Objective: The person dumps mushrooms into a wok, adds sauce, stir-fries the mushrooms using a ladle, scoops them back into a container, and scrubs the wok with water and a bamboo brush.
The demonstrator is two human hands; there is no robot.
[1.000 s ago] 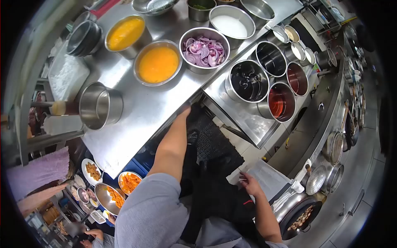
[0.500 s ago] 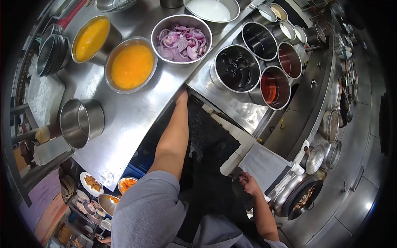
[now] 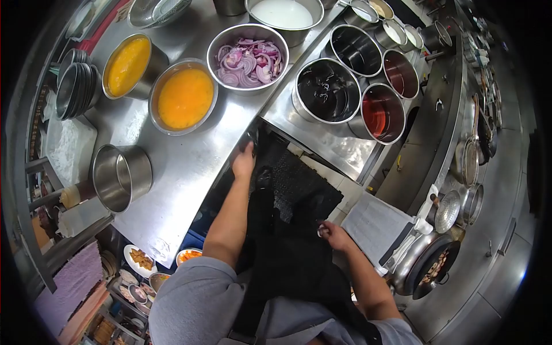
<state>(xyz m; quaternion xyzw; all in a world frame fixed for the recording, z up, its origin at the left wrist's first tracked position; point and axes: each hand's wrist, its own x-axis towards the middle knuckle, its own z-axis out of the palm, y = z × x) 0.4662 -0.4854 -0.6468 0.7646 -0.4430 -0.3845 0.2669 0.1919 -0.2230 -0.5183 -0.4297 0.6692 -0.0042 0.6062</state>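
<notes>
My left hand (image 3: pixel 244 161) is at the edge of the steel table (image 3: pixel 172 167), below the bowl of sliced red onion (image 3: pixel 248 63). Its fingers look closed around something dark that I cannot make out. Lower and to the right, my right hand (image 3: pixel 334 236) is closed in front of the black apron (image 3: pixel 293 259). A small pale bit shows at its fingertips, too small to name. On the table, nearest to the left arm, are a bowl of orange liquid (image 3: pixel 183 99) and a bare steel pot (image 3: pixel 121 177).
Pots of dark liquid (image 3: pixel 326 92) and red liquid (image 3: pixel 376 118) stand on the right counter. A second orange container (image 3: pixel 127 66) and stacked dark bowls (image 3: pixel 75 92) are at left. A wok (image 3: pixel 434 267) with food sits at lower right, beside a skimmer (image 3: pixel 447 211).
My left hand has drawn back from under the table edge towards my body. My right hand has moved slightly up and left, in front of the apron. The view has shifted a little.
</notes>
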